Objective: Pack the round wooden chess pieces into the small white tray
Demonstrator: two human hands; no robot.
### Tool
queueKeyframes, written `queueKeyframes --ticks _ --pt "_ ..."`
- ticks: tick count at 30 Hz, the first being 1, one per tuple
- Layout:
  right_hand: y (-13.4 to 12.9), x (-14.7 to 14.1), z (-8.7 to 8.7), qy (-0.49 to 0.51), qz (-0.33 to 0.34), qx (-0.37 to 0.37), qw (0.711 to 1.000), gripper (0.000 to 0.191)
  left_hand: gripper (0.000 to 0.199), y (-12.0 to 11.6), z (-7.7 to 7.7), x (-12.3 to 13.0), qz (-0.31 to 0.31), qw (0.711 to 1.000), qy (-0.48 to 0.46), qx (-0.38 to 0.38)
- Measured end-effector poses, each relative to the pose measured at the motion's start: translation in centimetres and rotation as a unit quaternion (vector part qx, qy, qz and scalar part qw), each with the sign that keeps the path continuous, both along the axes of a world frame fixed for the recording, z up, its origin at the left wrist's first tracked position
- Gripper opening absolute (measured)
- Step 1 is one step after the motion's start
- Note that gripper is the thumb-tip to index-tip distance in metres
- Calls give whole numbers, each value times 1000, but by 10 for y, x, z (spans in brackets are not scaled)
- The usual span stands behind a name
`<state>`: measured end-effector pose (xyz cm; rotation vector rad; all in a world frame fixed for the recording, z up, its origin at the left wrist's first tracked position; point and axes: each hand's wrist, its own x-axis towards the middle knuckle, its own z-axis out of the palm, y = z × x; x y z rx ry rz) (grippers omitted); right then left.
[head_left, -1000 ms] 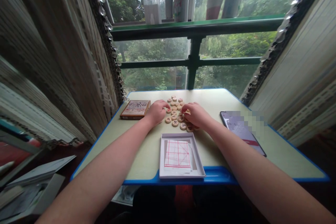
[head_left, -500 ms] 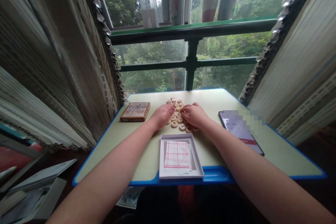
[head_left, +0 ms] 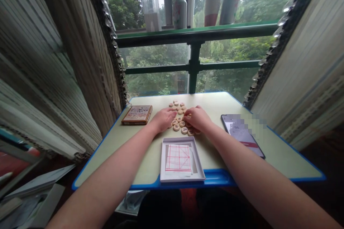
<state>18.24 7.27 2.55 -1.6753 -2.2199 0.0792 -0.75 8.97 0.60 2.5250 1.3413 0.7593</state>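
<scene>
Round wooden Chinese chess pieces (head_left: pixel 184 130) lie in a loose group in the middle of the small table, some with dark characters facing up. At the left side of the group, my left hand (head_left: pixel 164 119) rests with fingers stretched toward the pieces, its fingertips at their edge. My right hand (head_left: pixel 199 118) is on the other side, fingers bent inward and close together over several pieces. Whatever lies under those right fingertips is hidden. Between my forearms stands an open white box tray (head_left: pixel 163 161) holding a folded paper with a red grid (head_left: pixel 177 158).
A brown printed box (head_left: pixel 137 114) lies at the table's left, and a phone (head_left: pixel 242 134) at its right. The table (head_left: pixel 215 105) has a blue rim. Behind it are a green railing (head_left: pixel 194 64) and cans (head_left: pixel 180 12) on a ledge. Curtains hang on both sides.
The whole view has shifted slightly. Both hands stay beside the pieces, with the right fingers a little more curled. The pieces' layout looks nearly the same.
</scene>
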Motion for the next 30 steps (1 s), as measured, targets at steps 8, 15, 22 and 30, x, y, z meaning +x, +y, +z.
queueKeyframes --ticks 8,15,22,30 --pt "-5 -2 3 -4 21 -13 1000 23 58 4 2 -9 -1 995 88 39" --pt "-4 -2 3 46 35 -7 998 25 59 6 1 -9 -4 996 88 24" --pt "-3 -2 2 50 51 12 997 26 57 6 1 -11 7 997 71 26" --pt "2 2 -3 44 61 18 997 30 54 4 3 -10 5 996 75 44"
